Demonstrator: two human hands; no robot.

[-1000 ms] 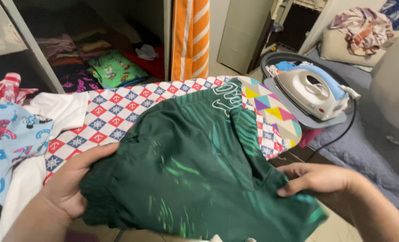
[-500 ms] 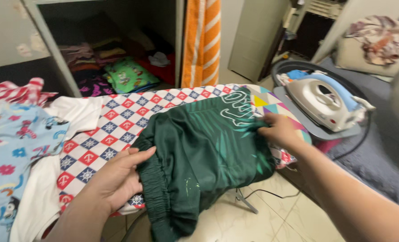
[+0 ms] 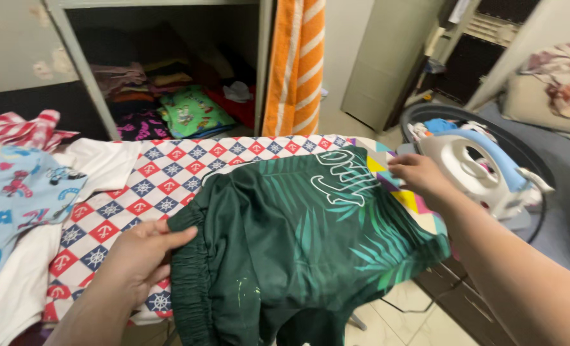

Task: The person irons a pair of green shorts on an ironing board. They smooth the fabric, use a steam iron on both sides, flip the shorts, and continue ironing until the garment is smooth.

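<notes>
While we are looking down from the head camera, our left hand (image 3: 138, 259) is pinching the waistband of the green shorts (image 3: 298, 250) on the ironing board (image 3: 131, 192), and our right hand (image 3: 419, 176), fingers loosely curled, is tugging the far hem beside the iron (image 3: 471, 170). We judge even, opposed pulling best for flattening creases.

- The shorts (image 3: 298, 243) lie across the ironing board (image 3: 138, 192), their near edge hanging off its front.
- The left grip (image 3: 141, 256) is at the shorts' left edge, the right grip (image 3: 419, 179) at their far right corner.
- The iron (image 3: 477, 166) stands just right of the board.
- Clothes (image 3: 16, 192) lie piled on the left.
- A cupboard (image 3: 170, 102) stands behind the board, with folded clothes (image 3: 192, 112) in it.
- A towel (image 3: 294, 64) hangs to the cupboard's right.
</notes>
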